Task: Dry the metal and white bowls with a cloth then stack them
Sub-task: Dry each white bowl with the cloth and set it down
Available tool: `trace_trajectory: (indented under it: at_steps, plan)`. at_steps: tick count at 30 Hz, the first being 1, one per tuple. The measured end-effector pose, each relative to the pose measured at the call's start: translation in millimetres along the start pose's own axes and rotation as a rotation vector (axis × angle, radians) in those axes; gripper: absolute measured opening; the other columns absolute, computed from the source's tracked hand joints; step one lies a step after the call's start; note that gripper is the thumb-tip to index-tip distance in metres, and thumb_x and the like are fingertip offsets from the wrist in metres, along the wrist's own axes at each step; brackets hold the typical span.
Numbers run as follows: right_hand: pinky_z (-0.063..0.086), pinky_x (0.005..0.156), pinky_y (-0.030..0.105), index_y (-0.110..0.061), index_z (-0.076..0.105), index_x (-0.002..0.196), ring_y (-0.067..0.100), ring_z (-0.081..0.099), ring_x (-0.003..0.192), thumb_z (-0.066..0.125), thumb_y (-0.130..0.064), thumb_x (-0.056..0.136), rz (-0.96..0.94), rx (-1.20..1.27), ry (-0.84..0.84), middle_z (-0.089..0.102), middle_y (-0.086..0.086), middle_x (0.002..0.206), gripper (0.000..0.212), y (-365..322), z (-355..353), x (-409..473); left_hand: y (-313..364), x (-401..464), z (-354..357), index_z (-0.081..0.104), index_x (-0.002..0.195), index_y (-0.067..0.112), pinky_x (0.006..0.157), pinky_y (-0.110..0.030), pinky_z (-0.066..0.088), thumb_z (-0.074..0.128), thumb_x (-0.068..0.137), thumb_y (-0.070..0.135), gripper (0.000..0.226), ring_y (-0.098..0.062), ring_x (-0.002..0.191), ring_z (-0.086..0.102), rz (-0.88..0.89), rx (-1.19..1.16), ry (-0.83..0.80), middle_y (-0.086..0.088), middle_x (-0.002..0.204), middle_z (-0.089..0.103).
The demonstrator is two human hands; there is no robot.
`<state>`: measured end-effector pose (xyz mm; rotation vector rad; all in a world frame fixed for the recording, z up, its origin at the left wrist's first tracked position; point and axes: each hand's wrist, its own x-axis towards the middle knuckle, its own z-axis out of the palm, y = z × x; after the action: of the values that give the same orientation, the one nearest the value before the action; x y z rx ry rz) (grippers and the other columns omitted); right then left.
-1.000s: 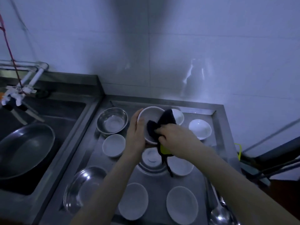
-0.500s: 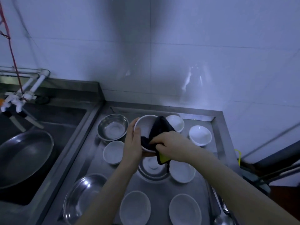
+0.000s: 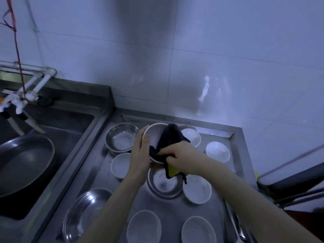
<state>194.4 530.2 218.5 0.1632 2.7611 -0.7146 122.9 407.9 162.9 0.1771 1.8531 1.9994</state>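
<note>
My left hand (image 3: 140,155) grips a white bowl (image 3: 154,134) by its left rim, tilted up above the steel counter (image 3: 224,134). My right hand (image 3: 182,156) holds a dark cloth (image 3: 169,137) with a yellow patch and presses it inside that bowl. Below the hands a metal bowl (image 3: 164,184) sits on the counter. Another metal bowl (image 3: 121,137) stands at the back left, and a large metal bowl (image 3: 84,213) lies at the front left. Several white bowls lie around, such as one white bowl (image 3: 218,151) at the right and a small white bowl (image 3: 120,164) at the left.
A sink (image 3: 57,137) at the left holds a big metal pan (image 3: 24,163), with a white tap (image 3: 19,100) above it. A metal ladle (image 3: 233,223) lies along the counter's right edge. A tiled wall (image 3: 192,67) rises behind the counter.
My right hand has slid the cloth down and around inside the white bowl, from its right side toward its lower rim. My left hand keeps its hold on the bowl.
</note>
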Motion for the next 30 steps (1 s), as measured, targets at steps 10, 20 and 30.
trace_trajectory:
  at_steps: [10, 20, 30]
  plan:
    - [0.021, 0.113, 0.028, -0.021, 0.053, 0.135, 0.015, 0.028, 0.142, 0.041, -0.011, 0.093, -0.113, -0.077, 0.138, 0.038, -0.003, 0.152, 0.045, -8, 22, 31, -6, -7, -2, 0.057, 0.120, 0.045, 0.069, -0.048, 0.061, 0.032, 0.107, 0.031, 0.031, -0.013, 0.107, 0.064, -0.110, -0.125, -0.030, 0.015, 0.115, 0.066]
    - [0.026, 0.114, 0.027, -0.031, 0.046, 0.140, 0.005, 0.027, 0.140, 0.070, -0.032, 0.084, 0.080, 0.332, 0.561, 0.030, -0.021, 0.151, 0.061, 33, 33, 14, -10, 7, 3, 0.049, 0.129, 0.038, 0.058, -0.038, 0.058, 0.033, 0.107, 0.036, 0.028, -0.025, 0.108, 0.063, -0.147, -0.181, -0.022, -0.001, 0.125, 0.058]
    - [0.049, 0.085, 0.035, -0.021, 0.053, 0.130, 0.026, 0.060, 0.106, 0.062, -0.005, 0.080, -0.032, 0.018, 0.525, 0.059, 0.000, 0.128, 0.053, 40, 10, 52, -15, 9, 0, 0.049, 0.133, 0.042, 0.066, -0.056, 0.060, 0.038, 0.106, 0.034, 0.030, -0.011, 0.116, 0.060, 0.044, 0.066, -0.249, 0.017, 0.128, 0.055]
